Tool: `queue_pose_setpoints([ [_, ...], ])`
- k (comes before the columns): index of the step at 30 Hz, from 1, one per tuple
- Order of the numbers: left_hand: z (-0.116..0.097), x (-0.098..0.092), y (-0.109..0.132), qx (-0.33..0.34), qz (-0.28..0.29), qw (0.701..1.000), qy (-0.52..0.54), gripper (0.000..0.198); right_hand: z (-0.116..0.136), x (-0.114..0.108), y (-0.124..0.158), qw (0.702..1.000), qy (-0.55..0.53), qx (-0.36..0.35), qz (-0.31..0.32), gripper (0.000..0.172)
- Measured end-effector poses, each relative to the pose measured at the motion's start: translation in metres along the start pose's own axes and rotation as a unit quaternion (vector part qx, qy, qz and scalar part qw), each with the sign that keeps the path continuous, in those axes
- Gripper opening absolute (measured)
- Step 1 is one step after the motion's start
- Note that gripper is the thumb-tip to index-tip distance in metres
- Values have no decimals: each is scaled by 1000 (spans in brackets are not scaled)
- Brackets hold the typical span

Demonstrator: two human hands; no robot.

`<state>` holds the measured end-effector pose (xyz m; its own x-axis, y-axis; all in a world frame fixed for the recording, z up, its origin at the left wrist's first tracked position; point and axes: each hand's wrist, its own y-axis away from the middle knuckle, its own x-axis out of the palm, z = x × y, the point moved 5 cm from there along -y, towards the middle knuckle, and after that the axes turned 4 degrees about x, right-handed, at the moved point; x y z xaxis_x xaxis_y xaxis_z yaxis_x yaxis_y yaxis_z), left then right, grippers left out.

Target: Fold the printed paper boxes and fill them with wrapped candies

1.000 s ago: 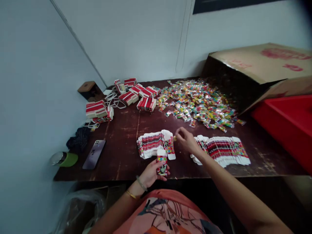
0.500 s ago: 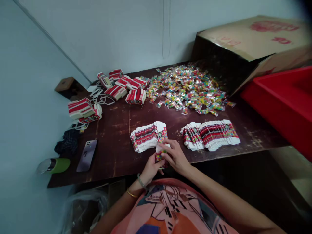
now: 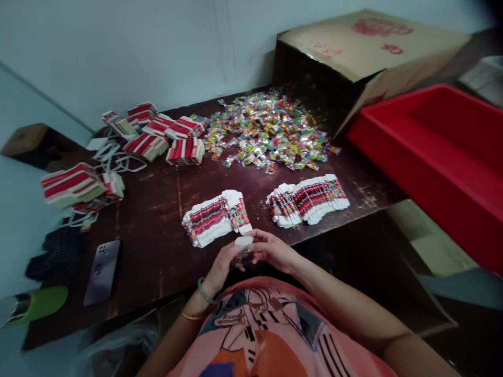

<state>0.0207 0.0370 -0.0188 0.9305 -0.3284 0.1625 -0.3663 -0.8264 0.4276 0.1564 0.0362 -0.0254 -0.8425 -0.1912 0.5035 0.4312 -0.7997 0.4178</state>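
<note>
White card with a red, many-coloured print made up the small box-shaped carton (image 3: 243, 244) in hand, held over the front edge of the dark brown wooden desk (image 3: 149, 230). The left hand (image 3: 222, 264) grasped it from the left; the fingertips of the right hand (image 3: 275, 251) met its right side, though whether they pinched or only pressed could not be told. The pale end flap faced up, and it was unclear whether it was tucked in.

This one carton seemed opened out and partway to being finished. Much appeared left: a fanned row of flat red-and-white printed cartons (image 3: 210, 219) lay just beyond the hands, and a longer, similar fanned row (image 3: 310, 199) lay to its right. Behind them spread a broad heap of small, clear-wrapped, multicoloured sweets (image 3: 271, 133), seemingly plentiful. Striped red-and-white bundles of stacked card (image 3: 184, 152) at the far left looked untouched. No completed carton could be made out on the desk, and the deep red plastic tray (image 3: 412, 173) on the right showed only in part, so the finished count could not be judged.
</note>
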Motion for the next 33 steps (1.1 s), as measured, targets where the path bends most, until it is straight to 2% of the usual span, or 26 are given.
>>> queue_pose_setpoints([
  [1,-4,0,0,12,8,999,-34,40,2,0,1,1000,24,-17,-2,29],
  [3,-9,0,-2,31,32,995,-93,32,14,2,6,984,141,-106,-23,20],
  [5,-11,-2,-5,25,31,995,-89,29,29,10,15,939,276,-203,-22,19],
  [7,-8,-5,-7,2,12,999,-38,30,40,15,21,908,334,-253,-8,23],
  [9,-6,-3,-8,-10,16,1000,17,34,47,12,22,912,325,-251,-7,26],
  [13,-6,13,-4,-5,93,992,79,44,53,-4,18,918,305,-249,-56,23],
  [16,-5,20,-4,-10,103,994,37,42,49,-13,20,921,286,-249,-86,22],
  [21,-10,29,-8,-20,155,987,-42,39,29,-28,22,970,174,-139,-93,25],
  [23,-12,29,-10,-22,160,986,-36,38,31,-30,26,961,191,-168,-111,23],
  [25,-12,30,-12,-22,157,987,-7,38,37,-28,33,927,259,-236,-134,20],
  [27,-9,33,-12,-25,167,985,15,38,41,-26,37,900,312,-269,-143,19],
  [31,-1,40,-13,-34,191,981,16,44,40,-31,37,901,327,-239,-154,18],
  [33,1,41,-13,-39,194,980,25,47,41,-32,36,891,342,-248,-164,18],
])
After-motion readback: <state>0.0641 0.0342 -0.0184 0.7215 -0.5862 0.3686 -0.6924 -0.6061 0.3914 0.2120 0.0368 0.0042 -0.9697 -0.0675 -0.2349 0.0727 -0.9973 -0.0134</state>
